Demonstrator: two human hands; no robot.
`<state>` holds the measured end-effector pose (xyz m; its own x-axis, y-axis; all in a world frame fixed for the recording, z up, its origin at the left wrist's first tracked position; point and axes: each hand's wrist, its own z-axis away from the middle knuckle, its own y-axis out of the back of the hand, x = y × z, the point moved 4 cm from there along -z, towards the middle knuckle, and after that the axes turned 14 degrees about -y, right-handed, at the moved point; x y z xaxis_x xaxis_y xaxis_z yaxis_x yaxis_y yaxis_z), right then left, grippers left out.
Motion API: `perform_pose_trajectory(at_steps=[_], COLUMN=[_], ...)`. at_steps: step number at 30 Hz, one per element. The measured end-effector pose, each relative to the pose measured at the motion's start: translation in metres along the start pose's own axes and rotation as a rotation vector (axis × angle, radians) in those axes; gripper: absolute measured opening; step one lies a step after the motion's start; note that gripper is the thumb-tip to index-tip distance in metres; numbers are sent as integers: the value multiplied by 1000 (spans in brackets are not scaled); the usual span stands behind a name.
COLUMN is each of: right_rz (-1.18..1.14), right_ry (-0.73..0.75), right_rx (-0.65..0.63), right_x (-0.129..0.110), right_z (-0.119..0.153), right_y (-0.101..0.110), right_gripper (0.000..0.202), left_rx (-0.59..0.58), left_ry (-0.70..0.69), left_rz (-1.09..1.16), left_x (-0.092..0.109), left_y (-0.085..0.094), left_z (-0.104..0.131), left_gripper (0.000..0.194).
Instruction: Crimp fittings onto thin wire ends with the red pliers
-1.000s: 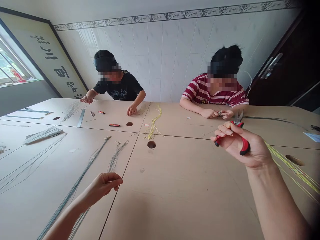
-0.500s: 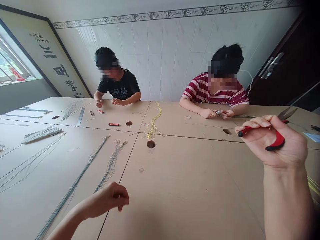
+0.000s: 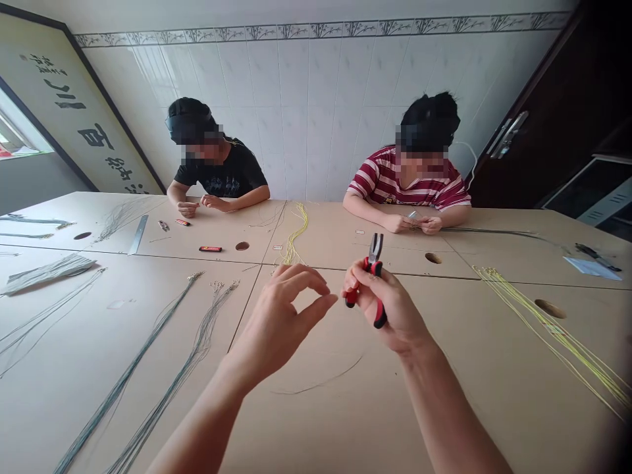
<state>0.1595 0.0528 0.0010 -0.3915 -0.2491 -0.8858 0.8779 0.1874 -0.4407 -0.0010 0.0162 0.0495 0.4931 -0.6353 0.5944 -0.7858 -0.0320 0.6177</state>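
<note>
My right hand grips red-and-black pliers, their metal jaws pointing up and away from me. Just left of it is my left hand, thumb and forefinger brought together at the tips; whatever they pinch is too small to make out. The fingertips of both hands are close, with a narrow gap between them. Below the hands, a thin curved wire shows against the tabletop.
Grey wire bundles lie on the left, yellow strands on the right and more yellow strands at centre back. A ruler and a red-black tube lie farther back. Two people sit opposite, their hands on the table.
Both hands have come together near the middle: my left moved up and right, my right moved left with the pliers, now turned upright. The view has shifted right, and a thin wire now shows below.
</note>
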Motion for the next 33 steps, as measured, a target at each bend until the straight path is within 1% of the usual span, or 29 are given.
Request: perform_pose_trajectory(at_steps=[3,6,10,14,16,21,25,28,33], right_rz=[-22,17,85,113,128,143,157,122,107], right_ry=[-49,-104,-163,-190,-197,-215,-217,-222,-221], right_rx=[-31,-72,-115,-131,-137,-139,-133,-163,-192], right_x=[5,11,18,23,24,26,27,27,26], right_z=[1,2,2,0,0,0,1,1,1], right_y=[-4,-6,-8,-9,-9,-8,-9,-10,-10], right_gripper=[23,21,19,21,23,23,22,22,21], left_rx=[43,30,-34,-20,-21,-93,-57,-36,-10], left_ry=[51,109,89,72,77,100,100,96,114], left_rz=[38,107,210,254,240,150,148,148,118], left_x=[-7,-17,-22,-23,-24,-24,-25,-27,-33], left_y=[-9,-14,-19,-20,-19,-17,-19,-19,-15], left_z=[-8,-10,-13,-11,-10,-7,-8,-9,-9], left_gripper=[16,19,22,19,19,23,22,22,19])
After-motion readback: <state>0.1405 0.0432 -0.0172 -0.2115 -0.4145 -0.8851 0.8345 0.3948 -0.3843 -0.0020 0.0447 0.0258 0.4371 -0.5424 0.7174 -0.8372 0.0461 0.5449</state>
